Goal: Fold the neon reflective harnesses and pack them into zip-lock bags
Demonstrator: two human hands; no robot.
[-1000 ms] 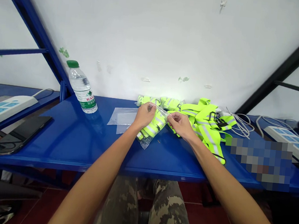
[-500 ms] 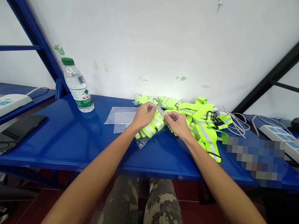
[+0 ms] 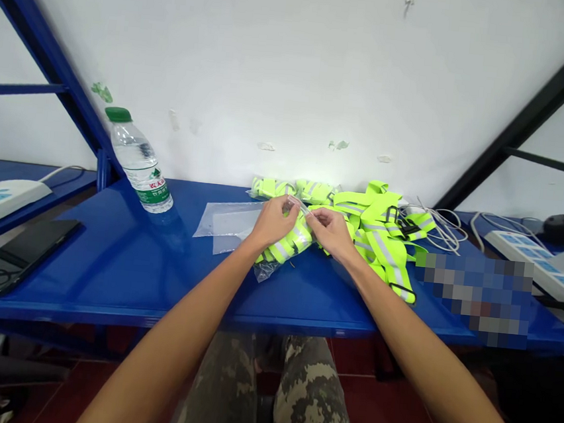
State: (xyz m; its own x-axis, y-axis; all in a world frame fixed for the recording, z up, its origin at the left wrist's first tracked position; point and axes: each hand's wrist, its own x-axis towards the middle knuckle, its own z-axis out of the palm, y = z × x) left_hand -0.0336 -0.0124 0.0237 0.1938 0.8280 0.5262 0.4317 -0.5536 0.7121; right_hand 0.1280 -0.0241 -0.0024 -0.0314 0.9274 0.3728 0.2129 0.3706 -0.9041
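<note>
Between my hands lies a clear plastic bag with a folded yellow-green reflective strap inside it. My left hand pinches the top edge of the bag on its left side. Fingers of my right hand are closed on the same edge farther right. Loose reflective straps with black buckles are heaped just right of my right hand. Behind my hands, against the wall, are two more bagged straps. Flat clear bags lie left of my left hand.
A water bottle with a green cap stands at the back left of the blue table. White cables lie behind the loose straps. Power strips and a dark phone-like slab are at the sides. A blurred patch covers the right.
My left hand has shifted slightly right along the bag's top edge, closer to my right hand. The whole view has moved a little. Both hands keep their pinch.
</note>
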